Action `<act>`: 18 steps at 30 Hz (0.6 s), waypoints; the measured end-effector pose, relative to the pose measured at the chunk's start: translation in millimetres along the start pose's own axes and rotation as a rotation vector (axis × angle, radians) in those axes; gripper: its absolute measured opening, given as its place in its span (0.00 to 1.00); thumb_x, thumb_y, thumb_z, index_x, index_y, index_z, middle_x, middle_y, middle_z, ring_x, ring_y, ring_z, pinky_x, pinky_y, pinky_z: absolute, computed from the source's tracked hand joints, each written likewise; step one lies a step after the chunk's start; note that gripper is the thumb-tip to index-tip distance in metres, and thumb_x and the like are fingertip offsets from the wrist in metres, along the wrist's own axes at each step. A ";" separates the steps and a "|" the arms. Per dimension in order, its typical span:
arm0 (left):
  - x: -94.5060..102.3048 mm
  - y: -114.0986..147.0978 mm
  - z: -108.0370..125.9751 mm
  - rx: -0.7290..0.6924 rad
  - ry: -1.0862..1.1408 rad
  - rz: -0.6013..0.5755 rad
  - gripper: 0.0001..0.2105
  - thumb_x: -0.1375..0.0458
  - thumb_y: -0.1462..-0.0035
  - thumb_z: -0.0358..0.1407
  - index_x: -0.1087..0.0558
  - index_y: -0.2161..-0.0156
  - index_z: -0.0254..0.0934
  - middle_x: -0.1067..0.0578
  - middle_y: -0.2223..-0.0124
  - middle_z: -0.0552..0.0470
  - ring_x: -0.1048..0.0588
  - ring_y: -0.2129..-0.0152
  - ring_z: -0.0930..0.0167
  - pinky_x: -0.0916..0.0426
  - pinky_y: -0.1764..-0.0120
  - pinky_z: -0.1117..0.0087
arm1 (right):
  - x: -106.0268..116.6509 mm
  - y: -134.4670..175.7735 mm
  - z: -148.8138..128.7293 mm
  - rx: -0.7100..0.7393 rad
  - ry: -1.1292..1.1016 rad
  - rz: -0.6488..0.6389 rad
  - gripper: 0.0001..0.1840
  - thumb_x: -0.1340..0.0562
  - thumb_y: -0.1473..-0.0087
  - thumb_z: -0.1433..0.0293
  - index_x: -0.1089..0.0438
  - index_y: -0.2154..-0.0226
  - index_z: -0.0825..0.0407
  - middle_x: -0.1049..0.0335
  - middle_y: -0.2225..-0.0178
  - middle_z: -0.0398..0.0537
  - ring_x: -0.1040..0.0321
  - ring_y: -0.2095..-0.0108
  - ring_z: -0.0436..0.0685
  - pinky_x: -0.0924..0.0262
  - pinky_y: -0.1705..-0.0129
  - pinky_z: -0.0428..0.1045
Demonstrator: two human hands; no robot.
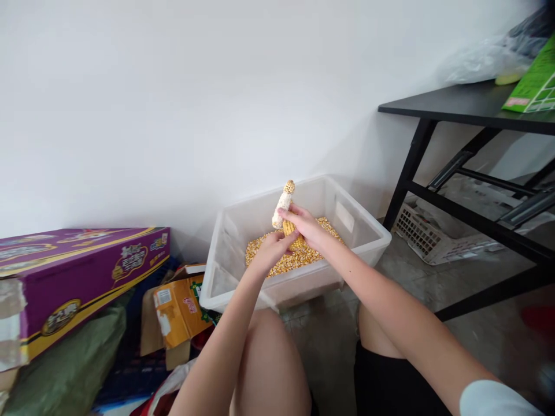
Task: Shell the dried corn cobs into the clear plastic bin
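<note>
A mostly stripped corn cob point(283, 203), white with some yellow kernels left at its top, is gripped in my right hand point(302, 224), its thumb lying across it. Under it a yellow ear of corn point(288, 227), still covered in kernels, sits between my two hands and touches the cob. My left hand point(272, 249) is closed around the lower part of this ear. Both hands are above a translucent white plastic tub point(364, 238). Loose corn kernels point(284, 266) cover the tub's bottom. Some fingers are hidden behind the corn.
Left of the tub are a purple carton point(95, 283), a torn orange box point(177, 309) and a green sack point(69, 364). At right stands a black table point(459, 104) with plastic bags point(477, 60) and a green package point(535, 81). Beneath it is a white basket point(422, 237).
</note>
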State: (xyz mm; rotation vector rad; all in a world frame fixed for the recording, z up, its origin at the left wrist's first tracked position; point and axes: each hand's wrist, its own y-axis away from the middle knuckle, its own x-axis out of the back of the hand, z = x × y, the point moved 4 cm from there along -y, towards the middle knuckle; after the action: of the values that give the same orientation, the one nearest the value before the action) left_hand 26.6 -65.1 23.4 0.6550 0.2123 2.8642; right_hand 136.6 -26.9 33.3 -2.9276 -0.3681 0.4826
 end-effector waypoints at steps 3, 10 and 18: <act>-5.5 -3.4 2.1 0.023 0.140 -0.020 0.19 0.38 0.53 0.49 0.28 0.67 0.32 0.29 0.74 0.52 0.29 0.75 0.72 0.28 0.65 0.66 | -3.4 -0.9 1.2 0.011 0.006 -0.013 0.15 0.37 0.49 0.59 0.29 0.60 0.49 0.27 0.59 0.47 0.33 0.54 0.58 0.39 0.52 0.52; 10.1 2.2 -11.9 0.095 0.179 0.011 0.18 0.39 0.52 0.46 0.27 0.64 0.31 0.25 0.69 0.49 0.27 0.74 0.72 0.26 0.67 0.68 | -2.9 -0.9 -2.7 -0.049 0.008 0.017 0.15 0.36 0.50 0.58 0.30 0.63 0.49 0.28 0.59 0.47 0.33 0.54 0.57 0.39 0.54 0.51; 97.2 22.3 -49.3 0.127 0.279 0.339 0.15 0.38 0.59 0.38 0.27 0.64 0.32 0.23 0.67 0.44 0.23 0.69 0.62 0.27 0.71 0.66 | 3.6 4.4 -7.1 -0.103 -0.032 0.009 0.15 0.34 0.53 0.60 0.33 0.67 0.52 0.29 0.64 0.49 0.31 0.61 0.55 0.35 0.63 0.50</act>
State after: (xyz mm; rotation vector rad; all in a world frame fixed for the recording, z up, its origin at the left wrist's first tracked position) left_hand -84.6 -69.9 23.8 0.3344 0.3573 3.2878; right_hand 143.2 -31.0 38.1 -3.0250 -0.3951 0.5280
